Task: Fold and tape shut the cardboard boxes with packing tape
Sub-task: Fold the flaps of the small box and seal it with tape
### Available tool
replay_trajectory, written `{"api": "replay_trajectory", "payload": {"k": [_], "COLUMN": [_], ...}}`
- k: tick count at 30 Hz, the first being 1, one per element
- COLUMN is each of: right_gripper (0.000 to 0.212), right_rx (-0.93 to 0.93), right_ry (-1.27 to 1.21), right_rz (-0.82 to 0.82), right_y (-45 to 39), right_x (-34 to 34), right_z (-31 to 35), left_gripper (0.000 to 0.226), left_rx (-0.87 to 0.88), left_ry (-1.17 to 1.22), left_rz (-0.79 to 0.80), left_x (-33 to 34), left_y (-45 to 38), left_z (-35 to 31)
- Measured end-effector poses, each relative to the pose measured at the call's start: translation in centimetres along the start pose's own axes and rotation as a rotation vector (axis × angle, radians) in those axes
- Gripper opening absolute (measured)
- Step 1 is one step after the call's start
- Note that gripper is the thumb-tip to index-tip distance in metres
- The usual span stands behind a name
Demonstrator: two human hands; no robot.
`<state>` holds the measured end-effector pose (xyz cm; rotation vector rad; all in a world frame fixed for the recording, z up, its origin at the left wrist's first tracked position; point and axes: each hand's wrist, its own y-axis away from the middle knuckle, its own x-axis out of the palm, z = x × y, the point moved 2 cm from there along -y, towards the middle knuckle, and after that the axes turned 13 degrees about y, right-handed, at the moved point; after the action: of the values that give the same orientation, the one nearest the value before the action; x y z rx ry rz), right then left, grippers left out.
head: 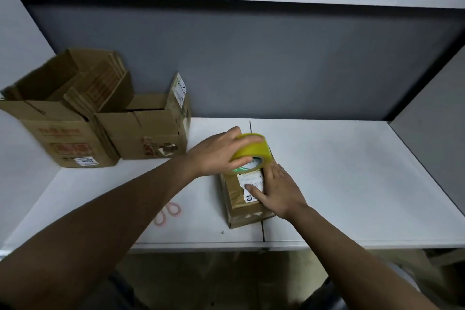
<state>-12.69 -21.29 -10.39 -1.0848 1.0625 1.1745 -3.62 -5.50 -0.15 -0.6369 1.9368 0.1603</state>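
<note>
Table [339,184] spanning the scene, white, carrying everything. Standing at far left, two open boxes: big box [63,133] with flaps raised and flat cardboard leaning inside, mid box [146,133] touching its right side, one flap sticking up with a label on it. Sitting near centre, well apart from those two, small box [241,199], flaps down, white label on top. Hovering over its far end and tilted, tape roll [251,152], yellowish, lower edge touching the box top. Gripping the roll, left hand [216,153], fingers curling over the far rim and thumb pressing the near side. Pressing down on the small box's top right, right hand [279,189], fingers mostly straight, thumb lying flat across the label, holding nothing. Lying left of the small box near the table's front edge, scissors [168,212], pink-handled, blades hiding under the left forearm.
</note>
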Motion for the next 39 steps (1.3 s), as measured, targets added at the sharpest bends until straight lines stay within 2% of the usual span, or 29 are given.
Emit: {"api": "replay_trajectory", "payload": {"k": [4, 7, 11, 16, 18, 21, 24, 27, 29, 34, 39], "right_gripper": [0.104, 0.109, 0.106, 0.120, 0.113, 0.086, 0.088, 0.086, 0.087, 0.094, 0.087], "right_rx": [-0.001, -0.002, -0.009, -0.011, -0.015, 0.038, 0.140, -0.045, -0.138, -0.158, -0.135], "right_ry": [0.012, 0.066, 0.131, 0.170, 0.180, 0.208, 0.260, 0.309, 0.300, 0.320, 0.366], "right_rz": [0.029, 0.064, 0.101, 0.111, 0.124, 0.132, 0.116, 0.056, 0.073, 0.158, 0.141], "right_y": [-0.1, -0.1, -0.1, -0.1, -0.1, -0.5, -1.3, -1.2, -1.2, -1.6, -1.4], "right_x": [0.0, -0.2, -0.4, -0.4, -0.4, -0.7, -0.6, 0.8, 1.5, 2.0, 1.5], "right_z": [-0.1, 0.1, 0.2, 0.2, 0.2, 1.1, 3.4, 6.0, 6.4, 5.8, 6.8], "left_gripper": [0.045, 0.042, 0.040, 0.039, 0.040, 0.045, 0.045, 0.043, 0.042, 0.044, 0.046], "left_rx": [-0.024, -0.026, -0.101, -0.184, -0.218, -0.268, -0.280, -0.285, -0.296, -0.325, -0.349], "left_ry": [-0.187, -0.369, -0.531, -0.425, -0.385, -0.305, -0.217, -0.139, -0.089, 0.019, 0.094], "left_rz": [0.071, 0.184, 0.343, 0.410, 0.414, 0.398, 0.347, 0.311, 0.295, 0.280, 0.247], "left_x": [-1.3, -2.0, -2.6, -0.8, 0.1, 1.3, 1.8, 2.4, 2.8, 3.0, 3.3], "left_y": [-0.6, 0.1, 1.8, 3.1, 3.3, 3.5, 3.7, 4.3, 4.6, 5.0, 5.8], "left_z": [-0.3, -0.2, 1.2, 2.8, 3.5, 4.2, 4.7, 5.4, 5.7, 6.5, 6.9]}}
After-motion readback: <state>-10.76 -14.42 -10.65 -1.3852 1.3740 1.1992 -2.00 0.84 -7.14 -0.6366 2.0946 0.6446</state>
